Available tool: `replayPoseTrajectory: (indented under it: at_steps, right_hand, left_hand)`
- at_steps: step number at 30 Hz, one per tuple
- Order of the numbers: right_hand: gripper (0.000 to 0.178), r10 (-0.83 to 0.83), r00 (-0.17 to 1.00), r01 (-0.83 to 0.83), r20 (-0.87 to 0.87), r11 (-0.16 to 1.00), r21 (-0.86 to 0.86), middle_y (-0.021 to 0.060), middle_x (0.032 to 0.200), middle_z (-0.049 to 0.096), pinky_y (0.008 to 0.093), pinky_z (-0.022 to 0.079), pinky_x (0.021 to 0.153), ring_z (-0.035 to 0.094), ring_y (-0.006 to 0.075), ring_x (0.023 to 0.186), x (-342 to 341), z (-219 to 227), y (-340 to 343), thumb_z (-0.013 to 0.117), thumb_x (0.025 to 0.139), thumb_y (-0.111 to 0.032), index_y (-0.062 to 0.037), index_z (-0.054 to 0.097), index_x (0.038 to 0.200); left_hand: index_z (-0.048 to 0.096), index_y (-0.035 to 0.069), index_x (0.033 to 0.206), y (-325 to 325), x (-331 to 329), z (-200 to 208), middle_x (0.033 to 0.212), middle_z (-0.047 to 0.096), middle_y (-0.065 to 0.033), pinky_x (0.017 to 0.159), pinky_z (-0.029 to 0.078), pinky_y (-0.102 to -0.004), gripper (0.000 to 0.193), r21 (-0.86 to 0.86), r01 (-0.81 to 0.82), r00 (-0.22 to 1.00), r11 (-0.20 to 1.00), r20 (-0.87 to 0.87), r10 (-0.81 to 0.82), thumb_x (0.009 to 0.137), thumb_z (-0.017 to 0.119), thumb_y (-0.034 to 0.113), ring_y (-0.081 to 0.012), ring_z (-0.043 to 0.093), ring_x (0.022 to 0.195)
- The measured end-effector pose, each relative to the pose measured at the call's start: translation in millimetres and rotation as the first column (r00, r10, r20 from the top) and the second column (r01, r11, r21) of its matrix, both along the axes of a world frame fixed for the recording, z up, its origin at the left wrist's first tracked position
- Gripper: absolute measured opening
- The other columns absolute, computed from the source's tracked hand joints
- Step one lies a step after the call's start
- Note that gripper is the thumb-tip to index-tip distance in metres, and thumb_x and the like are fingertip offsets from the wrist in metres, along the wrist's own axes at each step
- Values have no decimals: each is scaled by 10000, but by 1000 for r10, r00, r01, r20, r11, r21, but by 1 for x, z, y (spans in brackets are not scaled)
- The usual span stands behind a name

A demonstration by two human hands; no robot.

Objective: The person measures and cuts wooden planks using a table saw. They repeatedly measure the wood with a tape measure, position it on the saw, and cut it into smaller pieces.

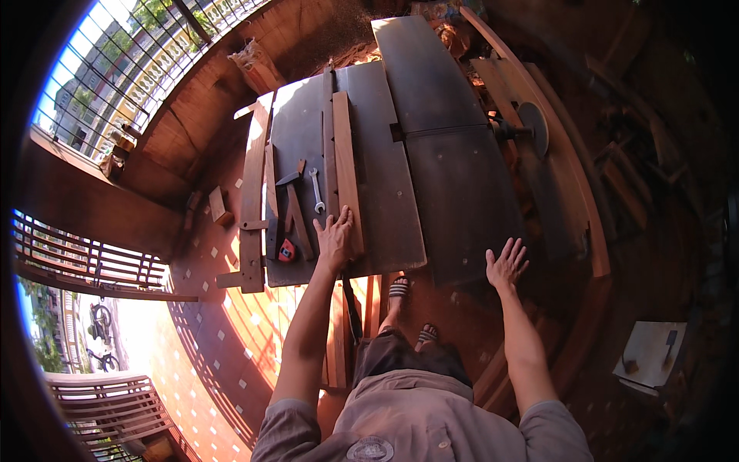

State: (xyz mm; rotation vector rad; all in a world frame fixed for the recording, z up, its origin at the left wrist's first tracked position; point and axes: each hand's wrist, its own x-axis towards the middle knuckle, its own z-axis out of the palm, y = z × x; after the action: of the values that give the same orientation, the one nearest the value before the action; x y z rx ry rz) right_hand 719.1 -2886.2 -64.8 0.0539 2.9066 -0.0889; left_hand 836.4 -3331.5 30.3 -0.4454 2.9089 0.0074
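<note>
My left hand (336,240) rests with its fingers stretched out at the near end of a long wooden strip (346,154), which lies along a dark flat machine table (385,200). My right hand (507,264) is held over the right part of the table's near edge, fingers spread and nothing in them. Whether it touches the surface I cannot tell. Left of my left hand lie an open-ended wrench (317,192), a hammer (295,202) with a wooden handle, and a red tape measure (287,250).
A wooden frame piece (252,192) runs along the table's left side. On the right are a round disc (533,129) on a shaft and a long wooden beam (566,154). A white panel (652,354) lies at lower right. Small wood blocks (220,206) sit on the tiled floor.
</note>
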Motion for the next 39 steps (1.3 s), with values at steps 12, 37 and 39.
replayPoseTrajectory:
  at_steps: [12, 37, 39]
  right_hand:
    - [863, -1, 1000, 1, -12, 1000, -2, 157, 1752, 33, 639, 106, 1260, 77, 388, 1605, -2, -8, 4, 394, 1040, -621, -97, 131, 1674]
    - [848, 20, 999, -18, -27, 999, 48, 164, 1749, 43, 646, 111, 1255, 79, 404, 1601, -4, -10, 2, 376, 1053, -614, -96, 118, 1674]
    - [849, 17, 1000, -16, -12, 998, 54, 161, 1751, 32, 643, 105, 1257, 71, 401, 1603, -4, -9, 1, 367, 1056, -614, -100, 100, 1677]
  left_hand:
    - [381, 109, 1596, -12, -30, 8, 1673, 367, 4, 1166, 293, -730, 1288, 27, -6, 999, 1000, 31, 6, 473, 1002, 222, -372, 460, 1444]
    - [386, 146, 1590, -48, -94, 13, 1691, 320, 37, 1190, 290, -725, 1252, 25, -48, 995, 999, 85, 46, 494, 987, 231, -326, 461, 1436]
    - [381, 145, 1593, -54, -99, 10, 1693, 313, 39, 1190, 290, -726, 1255, 26, -41, 997, 999, 73, 39, 497, 985, 230, -327, 461, 1435]
